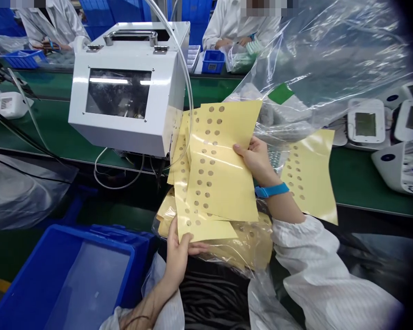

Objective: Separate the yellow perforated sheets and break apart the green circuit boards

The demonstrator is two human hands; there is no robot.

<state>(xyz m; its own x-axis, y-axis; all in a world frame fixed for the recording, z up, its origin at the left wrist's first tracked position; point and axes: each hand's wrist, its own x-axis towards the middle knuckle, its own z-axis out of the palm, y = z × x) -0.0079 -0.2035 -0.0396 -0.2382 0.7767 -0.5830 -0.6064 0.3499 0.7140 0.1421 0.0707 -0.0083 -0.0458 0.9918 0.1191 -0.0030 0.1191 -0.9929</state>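
Several yellow sheets [232, 178] with rows of round grey-brown spots fan out between my two hands. At the lower left corner of the lower sheets, my left hand [179, 250] pinches with the thumb on top. My right hand [256, 158], a blue band at its wrist, grips the top sheet's right edge. Beneath them, a clear plastic bag [254, 247] with more yellow sheets rests on my lap. Another spotted yellow sheet [313, 174] lies to the right, at the bench edge beyond my right forearm. The sheets hide some of my fingers.
A white machine [124, 91] with a dark window stands on the green bench [356, 183]. White devices with screens [366, 121] sit at right. Clear plastic film [330, 59] hangs above. A blue bin [30, 275] is at lower left. Two people work across the bench.
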